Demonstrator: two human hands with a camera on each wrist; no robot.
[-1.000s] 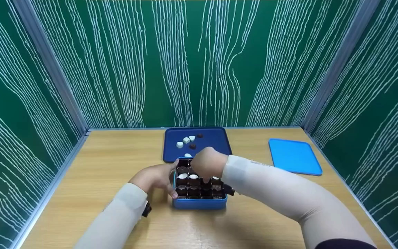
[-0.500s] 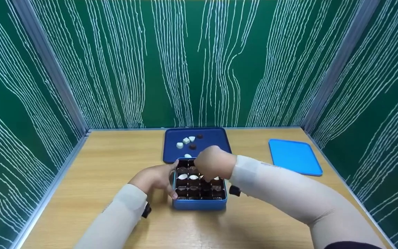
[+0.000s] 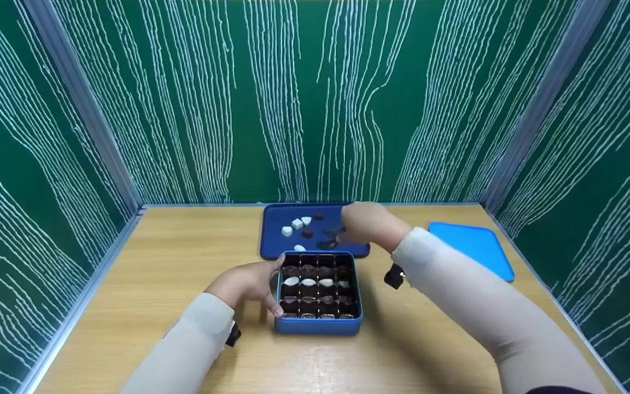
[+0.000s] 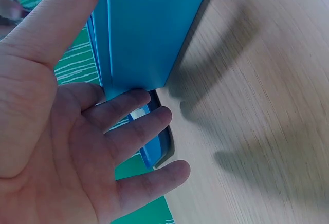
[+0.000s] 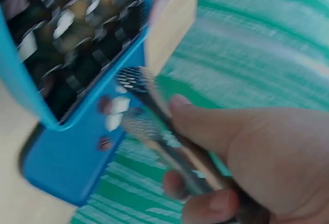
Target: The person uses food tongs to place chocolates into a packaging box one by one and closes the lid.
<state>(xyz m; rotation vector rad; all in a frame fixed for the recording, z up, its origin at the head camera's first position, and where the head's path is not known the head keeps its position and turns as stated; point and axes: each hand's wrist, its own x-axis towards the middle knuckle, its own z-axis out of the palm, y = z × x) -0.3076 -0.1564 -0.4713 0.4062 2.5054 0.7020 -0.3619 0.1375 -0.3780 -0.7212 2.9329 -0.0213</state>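
Note:
A blue tin box (image 3: 319, 327) with a dark brown divided insert stands on the table; white and dark chocolates (image 3: 326, 283) sit in several of its compartments. My left hand (image 3: 249, 282) holds the box at its left side, thumb at the near corner, index finger at the far one; the other fingers extend loosely in the left wrist view. Over the right part of a navy tray (image 3: 270, 243), my right hand (image 3: 372, 223) grips metal tongs (image 5: 193, 178). Their serrated tips are apart, nothing between them. White chocolates (image 3: 297, 224) and dark chocolates (image 3: 307, 233) lie on the tray, left of the tongs.
Behind my right forearm a bright blue lid (image 3: 473, 243) lies on the wooden table (image 3: 194, 235). The tray sits directly behind the box. Green panels (image 3: 315, 109) with white wavy lines enclose the table at the back and sides.
The right hand with the tongs has moved from over the box, back and right to over the tray. A third white chocolate now shows plainly in the box's white row. The left hand stays put.

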